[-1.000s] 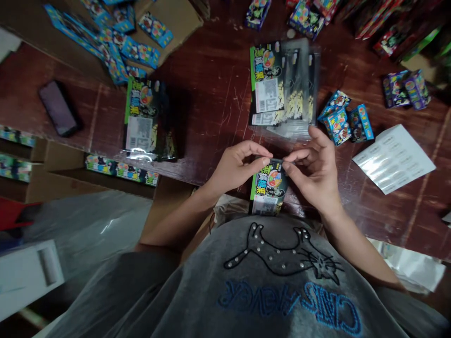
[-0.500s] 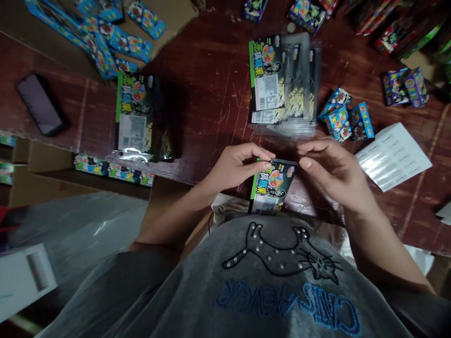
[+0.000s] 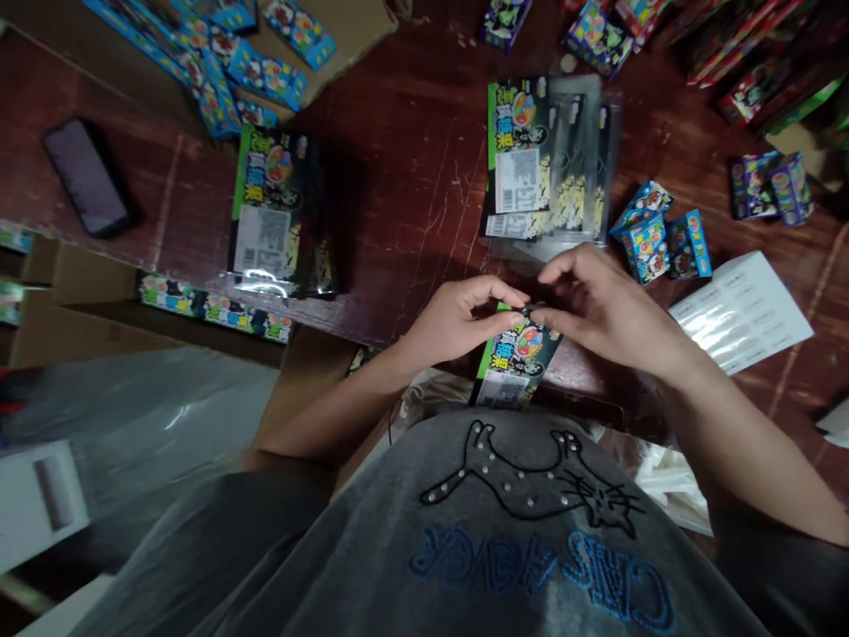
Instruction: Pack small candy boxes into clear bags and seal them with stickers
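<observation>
Toward the far left corner of the surface (image 3: 404, 168) we see an open cardboard box (image 3: 362, 35) with blue candy boxes (image 3: 269, 80) piled in it. Below the near edge, at the left, a second carton (image 3: 89, 274) holds a row of black-and-green boxes (image 3: 216, 310).

We hold the black printed packet (image 3: 514, 363) at the near edge, just in front of our grey shirt (image 3: 371, 531). Our left hand (image 3: 457, 318) pinches its upper edge between thumb and fingers; our right hand (image 3: 597, 305) has its thumb at that edge, forefinger lifted, and we cannot tell whether it grips.

A pile of packets (image 3: 271, 212) lies along the near edge to the left, with a phone (image 3: 86, 177) farther left. Beyond our hands lie fanned packets and clear sleeves (image 3: 521, 172); to their right are three small blue boxes (image 3: 646, 246) and a label sheet (image 3: 749, 310), with purple boxes (image 3: 773, 188) nearer the right edge. Grey plastic sheeting (image 3: 152, 416) shows below the surface, at the left.

Half a second ago our right hand stood off from the packet; now its thumb meets the upper edge, close to our left fingertips.
</observation>
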`<action>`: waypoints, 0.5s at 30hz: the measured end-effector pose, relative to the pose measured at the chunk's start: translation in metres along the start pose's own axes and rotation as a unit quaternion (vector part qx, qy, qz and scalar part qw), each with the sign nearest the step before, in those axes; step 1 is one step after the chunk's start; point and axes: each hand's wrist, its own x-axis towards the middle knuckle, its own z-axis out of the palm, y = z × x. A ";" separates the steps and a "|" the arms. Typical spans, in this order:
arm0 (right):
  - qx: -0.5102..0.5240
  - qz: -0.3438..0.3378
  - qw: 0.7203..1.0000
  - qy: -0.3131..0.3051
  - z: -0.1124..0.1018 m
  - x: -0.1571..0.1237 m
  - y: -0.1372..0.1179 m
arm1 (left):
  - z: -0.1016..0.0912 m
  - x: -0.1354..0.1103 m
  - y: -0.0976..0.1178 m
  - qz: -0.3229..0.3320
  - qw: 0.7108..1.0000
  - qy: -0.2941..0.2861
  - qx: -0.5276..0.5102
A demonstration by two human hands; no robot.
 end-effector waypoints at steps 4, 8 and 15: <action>-0.037 -0.063 0.996 0.041 0.010 -0.014 0.001 | 0.013 -0.021 -0.002 0.024 0.999 0.015 0.022; -0.020 -0.085 0.996 0.019 0.010 0.002 0.014 | -0.011 -0.028 0.005 0.071 0.992 0.084 0.067; -0.280 0.009 0.960 0.006 0.006 0.106 0.037 | -0.211 -0.015 0.068 0.013 0.909 0.375 0.182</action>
